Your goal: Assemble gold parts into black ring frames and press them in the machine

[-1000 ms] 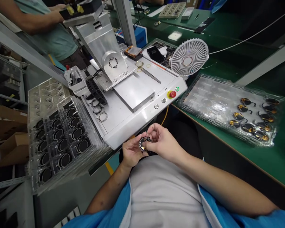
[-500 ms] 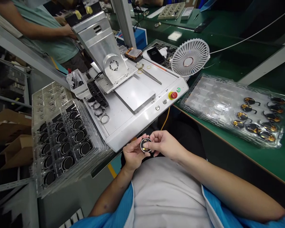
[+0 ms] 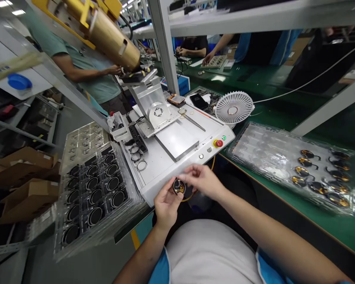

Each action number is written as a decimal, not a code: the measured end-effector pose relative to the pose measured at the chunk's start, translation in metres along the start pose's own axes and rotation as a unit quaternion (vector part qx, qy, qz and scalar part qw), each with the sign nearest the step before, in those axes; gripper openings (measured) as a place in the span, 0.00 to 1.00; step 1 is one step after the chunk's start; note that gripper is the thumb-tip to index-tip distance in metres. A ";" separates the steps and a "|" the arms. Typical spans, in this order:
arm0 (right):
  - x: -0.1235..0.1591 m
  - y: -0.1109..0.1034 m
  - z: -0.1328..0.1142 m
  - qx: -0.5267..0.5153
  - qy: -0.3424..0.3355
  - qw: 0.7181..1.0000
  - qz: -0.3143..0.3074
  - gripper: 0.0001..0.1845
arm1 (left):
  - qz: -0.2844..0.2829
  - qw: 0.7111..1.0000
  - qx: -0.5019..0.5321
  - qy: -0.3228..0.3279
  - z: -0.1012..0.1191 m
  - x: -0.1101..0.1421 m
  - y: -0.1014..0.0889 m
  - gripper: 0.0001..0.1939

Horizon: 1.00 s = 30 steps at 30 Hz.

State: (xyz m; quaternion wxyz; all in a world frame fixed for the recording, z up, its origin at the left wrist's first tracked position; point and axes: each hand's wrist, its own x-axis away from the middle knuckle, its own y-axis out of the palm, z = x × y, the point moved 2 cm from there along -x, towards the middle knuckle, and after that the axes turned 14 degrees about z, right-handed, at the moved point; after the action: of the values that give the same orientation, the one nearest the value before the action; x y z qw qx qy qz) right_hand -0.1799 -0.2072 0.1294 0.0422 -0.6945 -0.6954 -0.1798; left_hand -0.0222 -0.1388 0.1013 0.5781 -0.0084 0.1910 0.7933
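My left hand [image 3: 165,203] grips a small round black part with a gold inside [image 3: 179,186], held in front of my body just below the white machine's front edge. My right hand [image 3: 201,180] pinches at the same part from the right, fingers curled over it. Left of my hands lies a clear tray of black ring parts [image 3: 91,189]. To the right, on the green bench, a clear blister tray [image 3: 263,152] holds several gold-and-black parts [image 3: 322,173].
The white machine [image 3: 177,152] carries a red stop button [image 3: 219,143] and a metal fixture [image 3: 154,106]. Behind it stand a small white fan [image 3: 233,107] and a steel post [image 3: 165,43]. A person in a green shirt [image 3: 85,71] works at back left. Cardboard boxes [image 3: 23,177] sit far left.
The camera has tilted up, showing more of the hall. Both hands have risen slightly toward the machine's edge and still hold the round part together.
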 end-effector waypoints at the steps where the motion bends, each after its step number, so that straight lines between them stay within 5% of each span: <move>1: -0.015 -0.005 -0.009 0.000 -0.012 0.999 0.047 0.32 | -0.006 1.000 0.011 -0.017 0.001 -0.001 0.000 0.22; 4: -0.056 -0.021 -0.035 -0.013 -0.034 0.986 0.161 0.24 | -0.040 0.998 0.010 -0.054 0.004 0.001 -0.002 0.22; 9: -0.082 -0.030 -0.054 -0.002 -0.049 0.984 0.174 0.19 | -0.024 0.996 -0.053 -0.062 0.005 0.005 -0.004 0.37; 13: -0.052 -0.026 -0.043 -0.005 -0.081 0.987 0.135 0.23 | -0.001 0.995 -0.098 -0.036 0.006 0.006 -0.001 0.39; 19: 0.028 -0.011 -0.008 0.065 -0.057 0.994 -0.066 0.27 | -0.010 0.983 -0.173 0.062 0.007 0.009 0.004 0.37; 30: 0.041 -0.010 0.008 0.110 -0.076 0.990 -0.038 0.20 | -0.015 0.974 -0.194 0.116 0.008 0.011 0.008 0.36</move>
State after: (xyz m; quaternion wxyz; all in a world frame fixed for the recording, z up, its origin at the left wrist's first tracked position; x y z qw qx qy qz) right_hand -0.1896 -0.1655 0.1324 0.0590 -0.6702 -0.7381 -0.0504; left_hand -0.0317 -0.1282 0.1090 0.5515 -0.2149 0.0994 0.7998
